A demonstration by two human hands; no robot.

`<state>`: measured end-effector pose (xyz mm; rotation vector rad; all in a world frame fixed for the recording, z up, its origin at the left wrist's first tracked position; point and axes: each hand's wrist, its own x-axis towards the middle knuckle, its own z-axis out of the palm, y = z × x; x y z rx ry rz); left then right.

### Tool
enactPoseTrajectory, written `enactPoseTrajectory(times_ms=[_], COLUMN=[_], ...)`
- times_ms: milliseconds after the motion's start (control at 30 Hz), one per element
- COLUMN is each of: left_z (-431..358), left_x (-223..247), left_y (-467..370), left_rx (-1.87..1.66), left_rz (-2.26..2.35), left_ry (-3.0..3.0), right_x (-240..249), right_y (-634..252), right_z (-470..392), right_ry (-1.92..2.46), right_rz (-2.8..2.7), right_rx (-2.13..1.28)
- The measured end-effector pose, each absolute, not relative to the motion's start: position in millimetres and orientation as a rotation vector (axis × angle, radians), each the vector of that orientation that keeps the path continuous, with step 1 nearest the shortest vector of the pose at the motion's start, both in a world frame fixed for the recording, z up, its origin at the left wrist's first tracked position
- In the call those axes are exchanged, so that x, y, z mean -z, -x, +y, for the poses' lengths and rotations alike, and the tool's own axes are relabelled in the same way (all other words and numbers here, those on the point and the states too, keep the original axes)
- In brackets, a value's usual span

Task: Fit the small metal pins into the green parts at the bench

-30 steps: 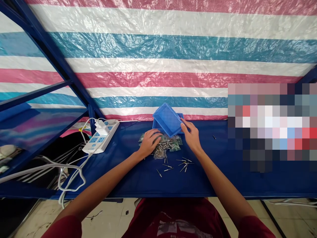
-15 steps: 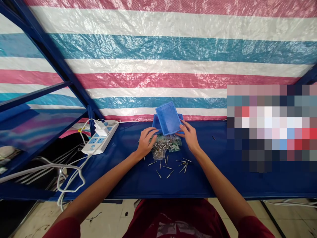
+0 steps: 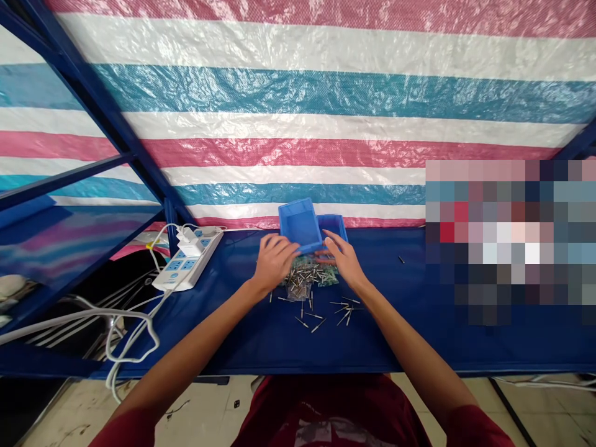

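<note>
A shallow blue plastic bin [image 3: 300,225] is tilted up above the back of the table, its open inside facing me. My left hand [image 3: 275,257] grips its lower left edge, fingers curled at the rim. At its lower right corner is my right hand [image 3: 343,259], with fingers apart; whether they touch the bin is hard to tell. Behind it stands a second blue bin [image 3: 336,228], partly covered. Between and below my hands lies a heap of metal pop rivets [image 3: 302,278] on clear plastic bags with green pieces. Several loose rivets [image 3: 347,308] lie nearer me.
A white power strip [image 3: 189,264] with a plugged-in adapter sits at the left of the blue table [image 3: 261,341], its cables [image 3: 133,335] hanging over the edge. One small dark piece [image 3: 401,259] lies to the right. A striped plastic sheet [image 3: 298,149] hangs behind; the far right is blurred.
The tilted bin has moved left and slightly down, toward my left hand, uncovering more of the rear bin. My left fingers have closed at its rim. A few loose rivets have shifted.
</note>
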<state>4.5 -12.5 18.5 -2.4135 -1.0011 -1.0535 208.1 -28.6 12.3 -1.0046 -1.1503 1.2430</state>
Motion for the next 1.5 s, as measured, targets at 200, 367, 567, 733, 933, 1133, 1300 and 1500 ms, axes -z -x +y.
enactPoseTrajectory(times_ms=[200, 367, 567, 733, 933, 1133, 1300, 1500], left_z=[29, 53, 54, 59, 63, 63, 61, 46], left_x=[-41, -37, -15, -8, 6, 22, 19, 2], left_y=[40, 65, 80, 76, 80, 85, 82, 60], left_rx=[0.914, 0.663, 0.604, 0.697, 0.811, 0.842, 0.812, 0.703], left_rz=[-1.418, -1.487, -1.422, -1.389, -1.417, -1.425, -1.347, -1.317], left_ry=[2.362, 2.485, 2.563, 2.602, 2.744, 2.799, 2.79, 2.734], right_x=[-9, -9, -9, -9, -5, 8, 22, 30], right_y=[-219, -225, -226, -227, -227, -233, -237, -237], right_z=[-22, -20, -20, -19, -18, -14, -10, -7], right_ry=[1.058, 1.069, 1.068, 1.076, 1.096, 1.364, 1.619, 1.652], right_rz=[-1.115, -1.115, -1.149, -1.171, -1.217, -1.552, -1.759, -1.842], right_rx=[-1.064, -1.004, -1.001, -1.006, -1.005, -0.463, -0.422, -0.386])
